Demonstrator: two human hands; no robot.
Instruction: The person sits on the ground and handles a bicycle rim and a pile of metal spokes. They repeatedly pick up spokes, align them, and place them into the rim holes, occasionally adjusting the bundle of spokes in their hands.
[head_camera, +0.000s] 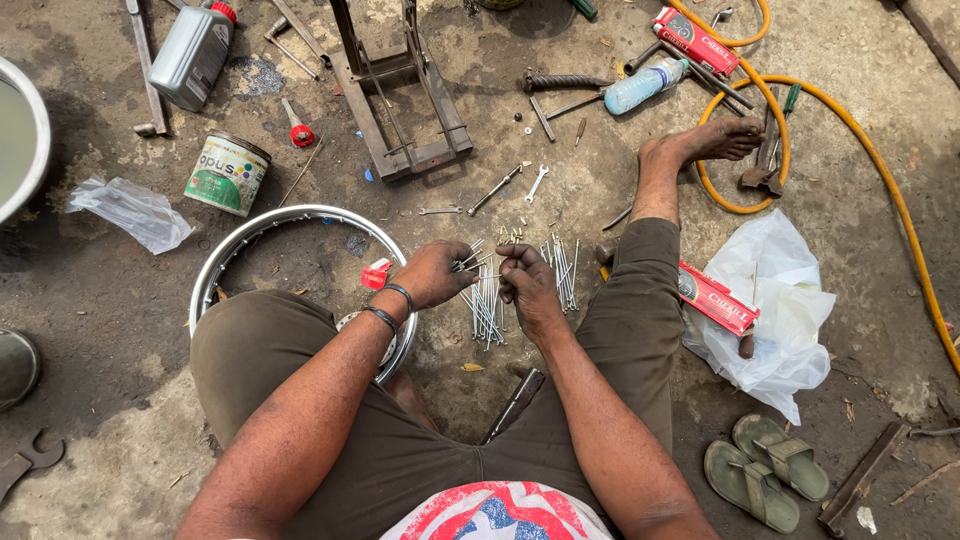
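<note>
Olive trousers (300, 370), black wristbands (390, 305), bare feet (715, 140)

So the ground (560, 420) is just rough, stained concrete, and stuff is lying all over it. A shiny wheel rim (262, 222) is sitting flat at the left, with a paint tin (227, 173) and a grey oil jug (192, 52) beyond it. Loose spokes (486, 308) are lying in a heap in the middle, spanners (537, 183) just past them. A yellow hose (868, 150) is snaking around at the right, near a white plastic bag (775, 305) and green sandals (765, 470).
</note>
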